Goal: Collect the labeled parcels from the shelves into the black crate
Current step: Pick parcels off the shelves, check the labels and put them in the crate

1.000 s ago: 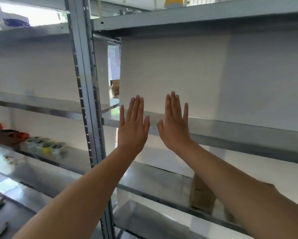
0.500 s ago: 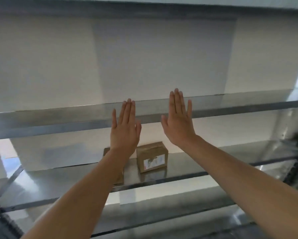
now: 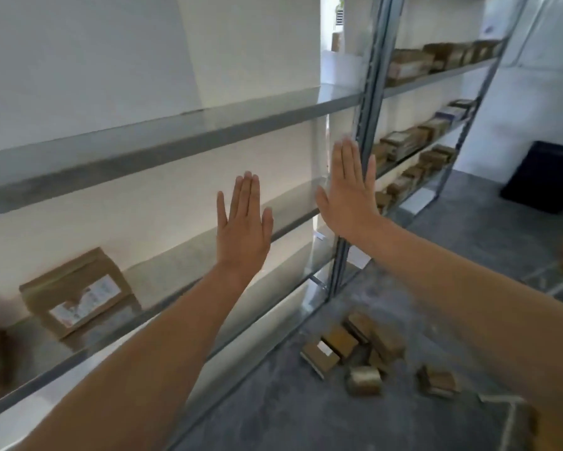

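**Labeled parcel on the near shelf, black crate across the room**

The labeled parcel, brown with a white label on its front, sits tilted on the lower metal shelf at the lower left, close to the white back panel. Above it runs a bare grey upper shelf.

Both arms reach forward. The left hand is raised with its back to the camera, fingers straight and pressed together, grasping nothing. The right hand is held the same way, flat and released, just beside the grey upright post that divides two bays of the rack. The hands are apart from each other and from the parcel.

Past the post, the next bay holds rows of shelved parcels on several levels, brown and packed side by side; their labels are too blurred to read.

The concrete floor is dark grey and mottled. Loose floor parcels lie scattered on it near the foot of the rack, some with a white label showing. The black crate stands on the floor at the far right, against a white wall, well apart from both hands.
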A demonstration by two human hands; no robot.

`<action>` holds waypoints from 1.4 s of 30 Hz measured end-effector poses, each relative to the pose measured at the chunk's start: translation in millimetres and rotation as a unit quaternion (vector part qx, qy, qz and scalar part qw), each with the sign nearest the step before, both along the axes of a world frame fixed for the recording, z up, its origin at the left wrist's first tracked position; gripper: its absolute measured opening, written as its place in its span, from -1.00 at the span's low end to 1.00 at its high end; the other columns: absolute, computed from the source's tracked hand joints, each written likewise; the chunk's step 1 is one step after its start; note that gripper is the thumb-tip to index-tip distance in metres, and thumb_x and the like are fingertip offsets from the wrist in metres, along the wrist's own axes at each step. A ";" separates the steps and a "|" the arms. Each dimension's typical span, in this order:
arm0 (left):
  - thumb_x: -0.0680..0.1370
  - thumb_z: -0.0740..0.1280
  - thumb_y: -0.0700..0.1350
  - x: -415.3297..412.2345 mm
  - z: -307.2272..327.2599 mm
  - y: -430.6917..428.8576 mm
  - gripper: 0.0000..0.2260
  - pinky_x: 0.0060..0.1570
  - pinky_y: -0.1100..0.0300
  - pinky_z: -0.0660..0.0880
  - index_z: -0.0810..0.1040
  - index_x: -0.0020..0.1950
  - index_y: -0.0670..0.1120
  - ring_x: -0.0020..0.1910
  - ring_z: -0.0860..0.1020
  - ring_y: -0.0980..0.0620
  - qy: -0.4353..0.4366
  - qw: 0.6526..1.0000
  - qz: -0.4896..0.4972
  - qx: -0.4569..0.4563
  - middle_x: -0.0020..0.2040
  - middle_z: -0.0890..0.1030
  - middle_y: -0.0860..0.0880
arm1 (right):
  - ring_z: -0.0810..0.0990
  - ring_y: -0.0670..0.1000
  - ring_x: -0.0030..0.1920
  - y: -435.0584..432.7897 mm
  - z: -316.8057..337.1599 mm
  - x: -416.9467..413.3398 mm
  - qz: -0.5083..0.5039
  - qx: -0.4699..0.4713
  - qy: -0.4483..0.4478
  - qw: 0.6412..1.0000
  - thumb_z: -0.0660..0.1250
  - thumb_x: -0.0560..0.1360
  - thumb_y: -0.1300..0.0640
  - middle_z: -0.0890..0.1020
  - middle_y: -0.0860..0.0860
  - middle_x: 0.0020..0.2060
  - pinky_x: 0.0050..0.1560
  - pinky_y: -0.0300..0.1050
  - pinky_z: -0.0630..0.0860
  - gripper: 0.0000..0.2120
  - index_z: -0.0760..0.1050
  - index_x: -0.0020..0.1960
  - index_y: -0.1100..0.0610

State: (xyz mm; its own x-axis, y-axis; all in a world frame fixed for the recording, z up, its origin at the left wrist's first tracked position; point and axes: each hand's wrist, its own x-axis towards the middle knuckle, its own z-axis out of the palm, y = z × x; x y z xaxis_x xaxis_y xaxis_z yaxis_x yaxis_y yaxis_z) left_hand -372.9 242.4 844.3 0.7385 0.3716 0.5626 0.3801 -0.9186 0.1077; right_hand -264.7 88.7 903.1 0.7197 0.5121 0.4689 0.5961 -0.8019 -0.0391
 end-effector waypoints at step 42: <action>0.70 -0.04 0.03 356.6 -160.5 -151.8 -0.49 0.54 -0.05 -0.22 -0.03 0.62 -0.11 0.60 -0.09 0.04 0.200 0.899 -0.368 -0.129 0.63 0.01 -0.03 | -0.32 0.06 0.57 -219.4 -183.1 212.6 -0.396 0.001 0.302 0.867 0.02 0.66 -0.06 -0.26 0.10 0.59 0.52 0.15 -0.35 -0.28 -0.31 0.59 0.22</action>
State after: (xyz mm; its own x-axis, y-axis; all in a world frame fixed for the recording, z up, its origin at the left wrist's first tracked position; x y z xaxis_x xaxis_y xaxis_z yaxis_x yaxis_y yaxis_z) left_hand -16.3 90.6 683.8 0.9617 -0.2205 0.1630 -0.2648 -0.9012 0.3431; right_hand -52.1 -130.7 720.0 0.9597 -0.2560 -0.1164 -0.2720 -0.9499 -0.1538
